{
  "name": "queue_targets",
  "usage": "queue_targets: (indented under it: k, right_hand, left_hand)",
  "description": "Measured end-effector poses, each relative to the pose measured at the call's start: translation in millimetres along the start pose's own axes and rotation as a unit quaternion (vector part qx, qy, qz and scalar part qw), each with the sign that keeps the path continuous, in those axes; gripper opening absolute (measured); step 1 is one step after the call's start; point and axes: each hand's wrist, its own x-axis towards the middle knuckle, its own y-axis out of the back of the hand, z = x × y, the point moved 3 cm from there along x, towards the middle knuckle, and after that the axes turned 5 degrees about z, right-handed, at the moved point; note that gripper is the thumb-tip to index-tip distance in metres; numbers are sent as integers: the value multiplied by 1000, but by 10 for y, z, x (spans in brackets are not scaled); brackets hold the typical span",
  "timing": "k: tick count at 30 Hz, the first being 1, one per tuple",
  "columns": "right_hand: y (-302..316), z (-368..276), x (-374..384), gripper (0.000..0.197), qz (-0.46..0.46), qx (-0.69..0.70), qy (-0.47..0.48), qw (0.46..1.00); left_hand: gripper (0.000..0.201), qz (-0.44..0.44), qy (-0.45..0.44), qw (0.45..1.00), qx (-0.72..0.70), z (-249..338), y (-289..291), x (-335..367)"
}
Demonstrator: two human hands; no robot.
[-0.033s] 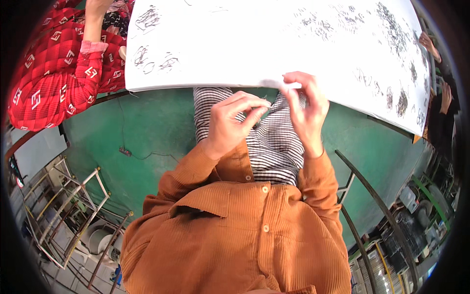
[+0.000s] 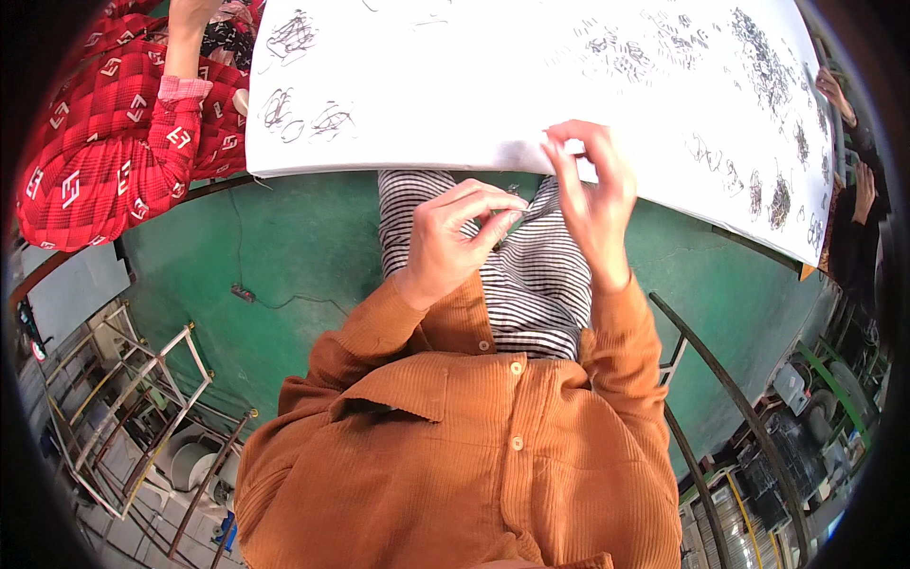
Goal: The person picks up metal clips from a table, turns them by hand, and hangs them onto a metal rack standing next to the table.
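Over my lap, just short of the table edge, my left hand [image 2: 459,233] is closed in a pinch. A tiny dark bit seems to show at its fingertips, too small to name. To its right and a little higher, my right hand [image 2: 599,194] reaches over the edge of the white-covered table [image 2: 455,104]. Its thumb and forefinger tips come together; whatever lies between them, if anything, cannot be made out. On the table lie thin black curved pieces [image 2: 332,119] at the left and many short black pieces [image 2: 611,52] at the right.
A person in a red checked sleeve [image 2: 123,161] sits at the left. Another person's hands [image 2: 834,95] rest near the table's right end. Metal frames [image 2: 142,398] stand at the lower left, a dark rail [image 2: 730,389] at the right. A cable [image 2: 284,299] crosses the green floor.
My right hand has lifted slightly away from me, farther over the table edge. My left hand keeps its pinch almost in place.
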Motion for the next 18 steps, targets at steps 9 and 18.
queue_targets:
  k: [9, 18]
  right_hand:
    - [-1793, 906, 1313, 7, -179, -172, 155, 956]
    - [-818, 326, 696, 11, -173, -123, 156, 965]
  left_hand:
    - [13, -8, 30, 1000, -7, -330, -125, -166]
    - [15, -7, 47, 998, -32, -466, -227, -222]
